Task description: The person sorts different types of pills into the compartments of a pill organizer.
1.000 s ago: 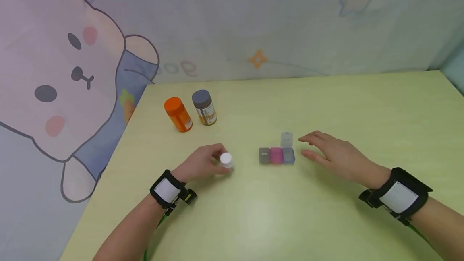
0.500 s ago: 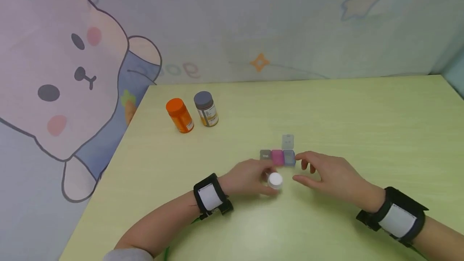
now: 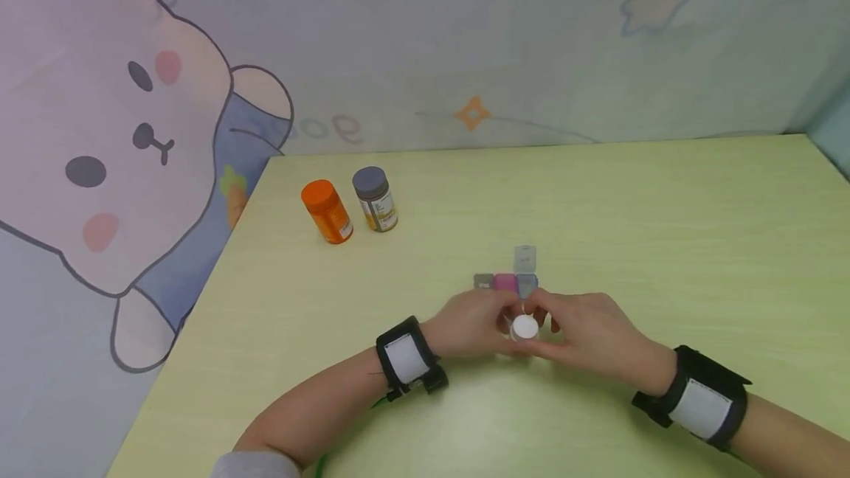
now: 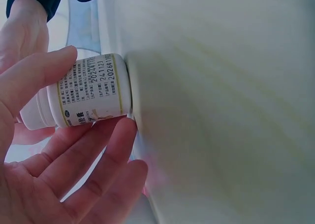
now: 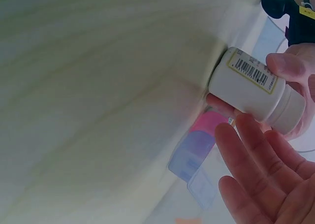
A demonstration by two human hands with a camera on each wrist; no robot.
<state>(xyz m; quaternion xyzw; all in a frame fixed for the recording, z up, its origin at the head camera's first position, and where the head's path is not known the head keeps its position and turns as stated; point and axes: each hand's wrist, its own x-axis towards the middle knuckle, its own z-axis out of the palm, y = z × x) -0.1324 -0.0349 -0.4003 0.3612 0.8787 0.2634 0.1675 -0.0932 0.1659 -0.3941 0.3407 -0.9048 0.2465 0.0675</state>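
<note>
A small white pill bottle [image 4: 93,91] with a printed label stands upright, its base right at the tabletop. My left hand [image 3: 471,324] grips its body, thumb on one side and fingers on the other. At the white cap [image 3: 525,327], my right hand [image 3: 591,330] pinches with thumb and index finger; its other fingers stretch out beside the bottle in the right wrist view. Just behind the hands lies a small pill organizer [image 3: 506,282] with grey, pink and blue compartments. The blue compartment's clear lid [image 3: 525,259] is flipped up, and my hands hide the organizer's front edge.
An orange bottle [image 3: 327,211] and a brown bottle with a grey cap [image 3: 375,198] stand at the back left of the pale yellow table [image 3: 631,220]. Behind the table hangs a cloth [image 3: 398,35] printed with a cartoon animal. A green cable [image 3: 322,463] trails from my left wrist.
My left hand has carried the pill bottle rightward to the front of the pill organizer. My right hand has moved left and down, and its thumb and index finger have come round the cap.
</note>
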